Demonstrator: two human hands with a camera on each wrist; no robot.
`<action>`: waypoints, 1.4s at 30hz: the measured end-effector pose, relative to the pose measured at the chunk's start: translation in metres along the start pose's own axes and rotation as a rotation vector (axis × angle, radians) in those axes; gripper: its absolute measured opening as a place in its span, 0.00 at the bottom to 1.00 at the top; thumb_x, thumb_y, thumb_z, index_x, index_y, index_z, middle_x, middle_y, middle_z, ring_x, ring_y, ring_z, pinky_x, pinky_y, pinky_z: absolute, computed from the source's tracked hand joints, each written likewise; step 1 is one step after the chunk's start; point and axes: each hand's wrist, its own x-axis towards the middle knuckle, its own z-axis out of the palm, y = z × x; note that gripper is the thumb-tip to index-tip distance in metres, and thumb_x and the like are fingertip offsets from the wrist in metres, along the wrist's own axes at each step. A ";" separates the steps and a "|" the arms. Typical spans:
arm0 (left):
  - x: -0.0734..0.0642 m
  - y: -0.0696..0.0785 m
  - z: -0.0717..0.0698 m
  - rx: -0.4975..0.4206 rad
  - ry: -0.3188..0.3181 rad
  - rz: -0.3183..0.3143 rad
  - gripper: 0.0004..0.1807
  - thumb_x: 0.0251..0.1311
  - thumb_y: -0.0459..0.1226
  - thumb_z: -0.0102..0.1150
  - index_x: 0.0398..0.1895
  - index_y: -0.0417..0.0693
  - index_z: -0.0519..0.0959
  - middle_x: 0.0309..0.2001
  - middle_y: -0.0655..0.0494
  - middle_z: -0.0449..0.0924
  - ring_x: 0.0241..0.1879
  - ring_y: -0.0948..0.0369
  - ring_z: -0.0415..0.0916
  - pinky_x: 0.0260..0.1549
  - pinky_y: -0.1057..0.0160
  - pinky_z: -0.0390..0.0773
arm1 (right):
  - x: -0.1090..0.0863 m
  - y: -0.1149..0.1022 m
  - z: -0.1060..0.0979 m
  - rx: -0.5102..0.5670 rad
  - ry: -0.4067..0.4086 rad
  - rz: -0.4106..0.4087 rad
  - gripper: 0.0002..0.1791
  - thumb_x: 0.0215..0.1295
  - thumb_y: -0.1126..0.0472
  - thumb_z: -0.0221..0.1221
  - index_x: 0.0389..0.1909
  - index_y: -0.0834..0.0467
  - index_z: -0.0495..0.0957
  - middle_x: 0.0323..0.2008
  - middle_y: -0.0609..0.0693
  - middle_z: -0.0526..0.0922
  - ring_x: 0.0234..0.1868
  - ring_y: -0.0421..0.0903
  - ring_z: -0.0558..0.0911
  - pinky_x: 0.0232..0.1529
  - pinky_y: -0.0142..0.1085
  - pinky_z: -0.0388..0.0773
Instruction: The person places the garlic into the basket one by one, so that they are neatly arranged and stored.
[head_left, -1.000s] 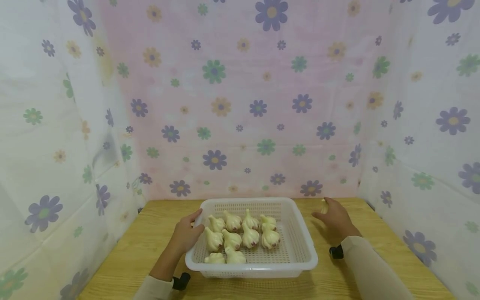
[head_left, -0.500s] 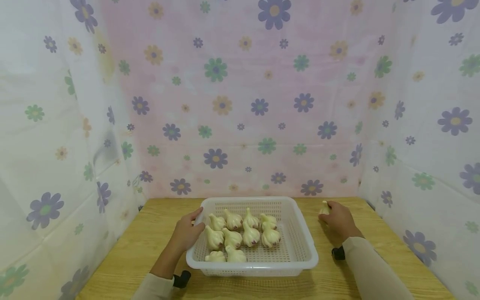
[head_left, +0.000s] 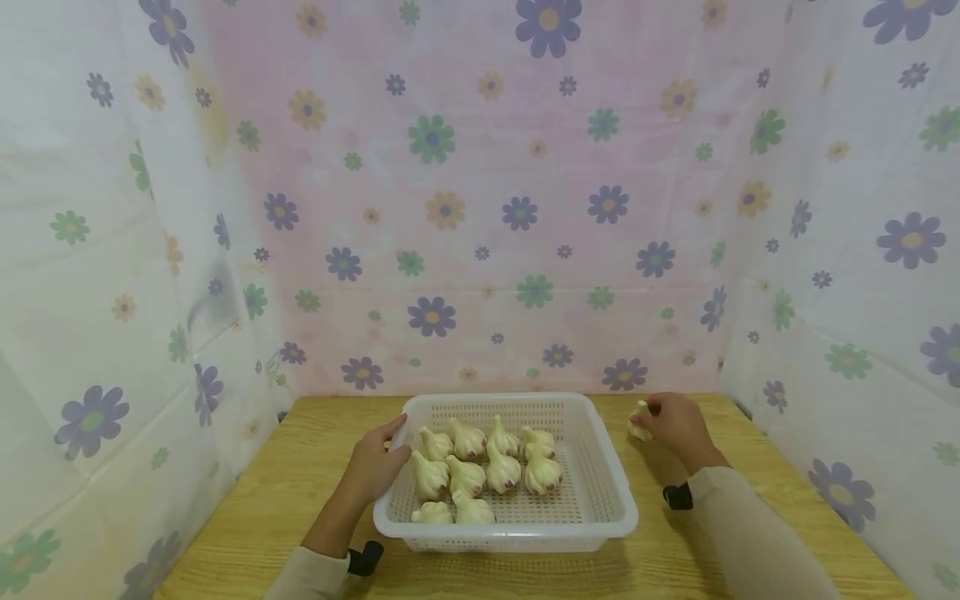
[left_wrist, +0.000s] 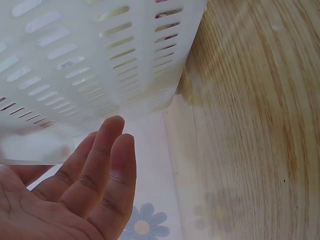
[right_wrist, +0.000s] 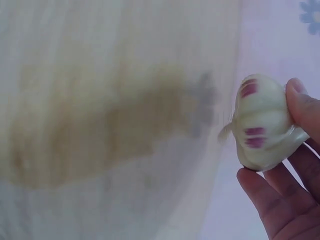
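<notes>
In the head view, a white plastic basket (head_left: pixel 525 529) with slotted walls holds several pale garlic bulbs (head_left: pixel 504 473), grouped mostly in its left and middle part. My left hand (head_left: pixel 375 467) grips the basket's left rim. From the left wrist, the left hand (left_wrist: pixel 85 195) shows its fingers beneath the rim, outside the slotted wall (left_wrist: pixel 100 60). To the right of the basket, my right hand (head_left: pixel 678 429) pinches one garlic bulb (head_left: pixel 640 423) above the table. Purple marks show on this garlic bulb (right_wrist: pixel 265 125) in the right wrist view, between thumb and fingers.
The basket stands on a wood-grain table (head_left: pixel 292 500). A flower-print curtain (head_left: pixel 480 183) rises behind the table and along both sides. Black wrist mounts (head_left: pixel 365 559) sit below the sleeves.
My right hand first draws slightly right, then turns and tips the garlic bulb leftward, showing more of it. The left hand and basket stay nearly still.
</notes>
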 end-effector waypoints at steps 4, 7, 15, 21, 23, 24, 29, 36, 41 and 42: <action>0.000 0.000 -0.001 0.001 0.003 0.004 0.35 0.65 0.35 0.56 0.78 0.47 0.66 0.70 0.35 0.73 0.44 0.48 0.87 0.29 0.54 0.89 | 0.002 -0.017 -0.008 0.036 -0.002 -0.019 0.11 0.67 0.53 0.68 0.32 0.58 0.87 0.24 0.49 0.85 0.22 0.46 0.75 0.23 0.38 0.71; 0.000 0.000 -0.003 0.010 0.013 0.005 0.36 0.64 0.36 0.56 0.78 0.47 0.67 0.69 0.35 0.74 0.43 0.48 0.88 0.28 0.55 0.89 | 0.006 -0.027 -0.015 0.024 0.015 -0.059 0.12 0.67 0.52 0.69 0.32 0.57 0.88 0.25 0.49 0.85 0.23 0.44 0.75 0.24 0.37 0.71; 0.000 0.001 -0.004 0.040 0.019 -0.001 0.35 0.64 0.37 0.56 0.77 0.46 0.67 0.68 0.34 0.75 0.42 0.49 0.88 0.28 0.57 0.88 | 0.010 -0.051 -0.029 0.031 -0.014 -0.088 0.14 0.67 0.48 0.67 0.33 0.55 0.87 0.29 0.49 0.86 0.27 0.45 0.79 0.26 0.37 0.75; 0.001 0.001 -0.003 0.032 0.015 -0.004 0.35 0.64 0.37 0.56 0.77 0.46 0.67 0.68 0.35 0.75 0.40 0.49 0.88 0.27 0.57 0.88 | 0.009 -0.070 -0.041 0.044 0.000 -0.104 0.16 0.67 0.44 0.67 0.35 0.54 0.88 0.31 0.50 0.86 0.30 0.46 0.79 0.28 0.38 0.76; 0.001 0.001 -0.003 0.026 0.011 -0.003 0.36 0.64 0.37 0.56 0.78 0.46 0.67 0.68 0.35 0.75 0.40 0.50 0.88 0.27 0.57 0.88 | 0.008 -0.077 -0.044 0.048 0.005 -0.122 0.17 0.67 0.43 0.67 0.34 0.54 0.87 0.30 0.51 0.85 0.30 0.47 0.79 0.28 0.39 0.76; 0.002 0.001 -0.003 0.026 0.010 -0.003 0.36 0.64 0.37 0.56 0.78 0.46 0.67 0.68 0.35 0.75 0.40 0.50 0.88 0.26 0.57 0.88 | 0.008 -0.081 -0.045 0.047 0.013 -0.130 0.16 0.67 0.43 0.67 0.34 0.53 0.88 0.31 0.50 0.86 0.31 0.47 0.80 0.29 0.39 0.77; 0.002 0.001 -0.002 0.026 0.004 -0.006 0.36 0.64 0.37 0.56 0.78 0.46 0.66 0.68 0.35 0.74 0.42 0.48 0.88 0.28 0.56 0.88 | 0.007 -0.103 -0.051 0.071 0.028 -0.180 0.14 0.65 0.43 0.68 0.37 0.50 0.89 0.37 0.49 0.90 0.36 0.47 0.85 0.33 0.41 0.83; 0.000 0.003 -0.002 0.026 0.006 -0.017 0.36 0.63 0.36 0.56 0.78 0.46 0.67 0.69 0.36 0.74 0.43 0.47 0.88 0.29 0.55 0.89 | 0.005 -0.137 -0.054 0.145 0.013 -0.217 0.12 0.63 0.47 0.71 0.36 0.51 0.90 0.32 0.46 0.90 0.31 0.45 0.86 0.30 0.36 0.84; -0.002 0.004 -0.001 0.027 0.000 -0.012 0.36 0.64 0.36 0.55 0.78 0.46 0.66 0.69 0.35 0.74 0.43 0.47 0.88 0.29 0.55 0.89 | 0.001 -0.150 -0.049 0.173 0.006 -0.235 0.12 0.61 0.45 0.71 0.35 0.48 0.90 0.32 0.43 0.90 0.33 0.41 0.85 0.36 0.40 0.86; -0.002 0.005 -0.001 0.026 -0.002 -0.010 0.36 0.64 0.36 0.55 0.78 0.45 0.66 0.69 0.35 0.74 0.42 0.47 0.88 0.28 0.55 0.89 | 0.000 -0.152 -0.047 0.178 0.002 -0.243 0.12 0.61 0.44 0.72 0.35 0.48 0.90 0.32 0.42 0.90 0.33 0.40 0.85 0.37 0.41 0.86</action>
